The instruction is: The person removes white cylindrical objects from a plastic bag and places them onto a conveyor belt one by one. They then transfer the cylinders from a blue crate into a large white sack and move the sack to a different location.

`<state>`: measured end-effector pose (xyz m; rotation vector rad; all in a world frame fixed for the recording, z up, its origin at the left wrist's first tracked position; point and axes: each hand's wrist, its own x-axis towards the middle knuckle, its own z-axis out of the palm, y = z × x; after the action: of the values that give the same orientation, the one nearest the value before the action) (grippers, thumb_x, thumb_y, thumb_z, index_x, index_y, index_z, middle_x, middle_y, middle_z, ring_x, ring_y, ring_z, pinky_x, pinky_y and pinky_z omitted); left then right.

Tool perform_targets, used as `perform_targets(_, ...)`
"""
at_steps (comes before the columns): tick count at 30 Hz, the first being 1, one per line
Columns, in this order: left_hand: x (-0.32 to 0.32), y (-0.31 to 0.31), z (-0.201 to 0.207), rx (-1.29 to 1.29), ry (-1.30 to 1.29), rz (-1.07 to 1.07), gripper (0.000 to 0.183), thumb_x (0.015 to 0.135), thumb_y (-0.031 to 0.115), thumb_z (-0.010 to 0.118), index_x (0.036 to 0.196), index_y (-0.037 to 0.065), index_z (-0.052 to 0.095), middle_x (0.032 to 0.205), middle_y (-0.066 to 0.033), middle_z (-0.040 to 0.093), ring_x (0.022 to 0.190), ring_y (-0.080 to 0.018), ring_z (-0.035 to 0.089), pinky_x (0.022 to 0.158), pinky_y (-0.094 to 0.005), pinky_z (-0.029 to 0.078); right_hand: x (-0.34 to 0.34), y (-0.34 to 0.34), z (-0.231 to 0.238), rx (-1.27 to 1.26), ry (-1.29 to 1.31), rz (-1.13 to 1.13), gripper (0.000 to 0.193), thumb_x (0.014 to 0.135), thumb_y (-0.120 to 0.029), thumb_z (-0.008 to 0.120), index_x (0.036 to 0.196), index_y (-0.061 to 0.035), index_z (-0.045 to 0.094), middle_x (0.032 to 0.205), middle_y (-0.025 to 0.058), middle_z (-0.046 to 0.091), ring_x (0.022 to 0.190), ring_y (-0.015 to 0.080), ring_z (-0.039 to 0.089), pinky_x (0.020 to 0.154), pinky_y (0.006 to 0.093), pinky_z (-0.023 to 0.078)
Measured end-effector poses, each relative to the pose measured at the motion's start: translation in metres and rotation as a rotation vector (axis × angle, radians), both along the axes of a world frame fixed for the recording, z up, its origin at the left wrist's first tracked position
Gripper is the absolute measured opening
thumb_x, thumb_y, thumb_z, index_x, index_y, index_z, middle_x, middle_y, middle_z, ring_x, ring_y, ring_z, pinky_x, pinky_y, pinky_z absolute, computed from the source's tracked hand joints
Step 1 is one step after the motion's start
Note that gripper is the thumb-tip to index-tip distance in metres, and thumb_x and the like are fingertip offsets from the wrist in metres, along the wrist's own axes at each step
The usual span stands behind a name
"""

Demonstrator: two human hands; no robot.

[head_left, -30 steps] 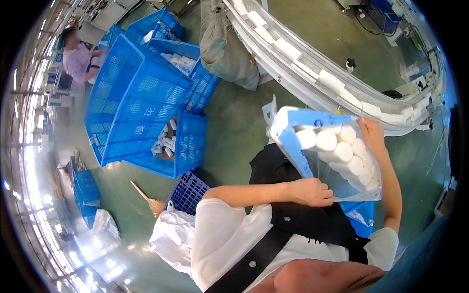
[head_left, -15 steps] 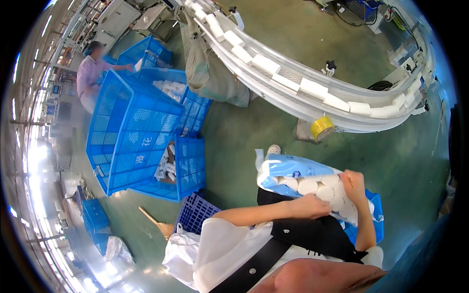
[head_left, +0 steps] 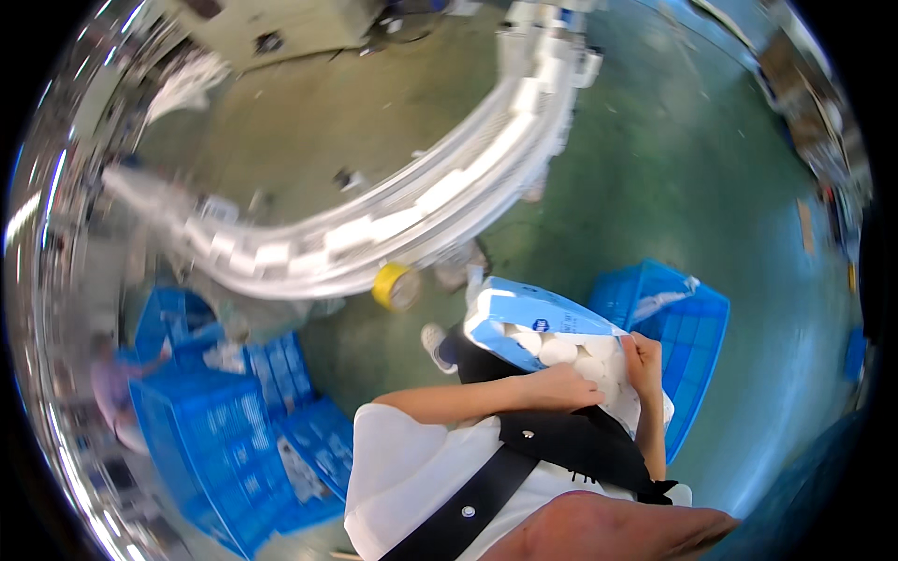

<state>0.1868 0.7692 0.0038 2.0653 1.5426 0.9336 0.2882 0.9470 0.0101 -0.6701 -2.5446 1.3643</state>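
At our left rim, near nine o'clock from the bag, a co-worker in a pale purple top [head_left: 114, 388] is showing blurred beside some tall blue crates [head_left: 206, 439], which are sitting between eight and nine. Farther round, from ten toward twelve, the curved white conveyor [head_left: 486, 210] is sweeping past us, carrying white pieces [head_left: 440, 192] in a line. A roll of yellow tape [head_left: 382, 285] is showing at its near edge, at ten o'clock. A light shoe [head_left: 438, 348] is appearing at nine, closer in.

In front of us we are holding a blue-and-clear bag [head_left: 557, 327], and white rolls [head_left: 559, 352] are showing through its film. Its long axis is running slantwise from ten o'clock down to four, the blue panel facing up and away from us. Our left hand [head_left: 566, 388] is curling closed on the near side, about six o'clock from the bag's middle, the forearm reaching across from the left; its fingertips are hiding from view. Our right hand [head_left: 644, 365] is gripping the right-hand end, between three and four. The two hands are working apart, with film and rolls spanning the gap.

Just beyond the right hand, at three o'clock, an open blue crate [head_left: 706, 365] is standing; the right hand is lying nearer to it than the left.
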Motion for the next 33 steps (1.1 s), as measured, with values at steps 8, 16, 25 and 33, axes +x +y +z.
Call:
perform_targets(8, -0.013, 0.060, 0.019, -0.170, -0.046, -0.101, 0.009, 0.081, 0.015, 0.051, 0.082, 0.007, 0.049, 0.069, -0.0092, 0.056, 0.062, -0.0290, 0.059, 0.049, -0.0398, 0.046, 0.003, 0.046, 0.008, -0.057, 0.003, -0.089, 0.029, 0.085, -0.011, 0.057, 0.060, 0.0016, 0.047, 0.053, 0.0146, 0.041, 0.044, 0.0230, 0.037, 0.044, 0.0335, 0.031)
perform_targets(16, -0.110, 0.190, 0.016, -0.197, -0.150, -0.089, 0.010, 0.083, 0.015, 0.051, 0.082, 0.006, 0.048, 0.067, -0.0108, 0.057, 0.060, -0.0307, 0.059, 0.049, -0.0409, 0.045, -0.114, 0.182, 0.018, 0.012, -0.106, 0.090, 0.031, 0.084, -0.017, 0.059, 0.059, -0.0004, 0.049, 0.055, 0.0163, 0.047, 0.046, 0.0309, 0.046, 0.043, 0.0365, 0.033)
perform_targets(25, -0.239, 0.338, 0.019, -0.046, -0.315, -0.097, 0.011, 0.081, 0.015, 0.053, 0.078, 0.006, 0.047, 0.062, -0.0108, 0.055, 0.056, -0.0308, 0.058, 0.048, -0.0399, 0.045, -0.253, 0.310, 0.025, 0.312, -0.040, -0.099, 0.029, 0.082, -0.014, 0.062, 0.060, -0.0013, 0.048, 0.058, 0.0135, 0.046, 0.050, 0.0302, 0.046, 0.044, 0.0370, 0.033)
perform_targets(33, -0.318, 0.446, 0.001, -0.049, -0.405, -0.063, 0.010, 0.080, 0.013, 0.057, 0.078, 0.008, 0.049, 0.062, -0.0105, 0.053, 0.057, -0.0302, 0.056, 0.053, -0.0383, 0.046, -0.343, 0.419, 0.018, 0.175, -0.099, -0.041, 0.019, 0.083, -0.010, 0.058, 0.068, 0.0010, 0.054, 0.065, 0.0157, 0.051, 0.060, 0.0330, 0.050, 0.055, 0.0378, 0.040)
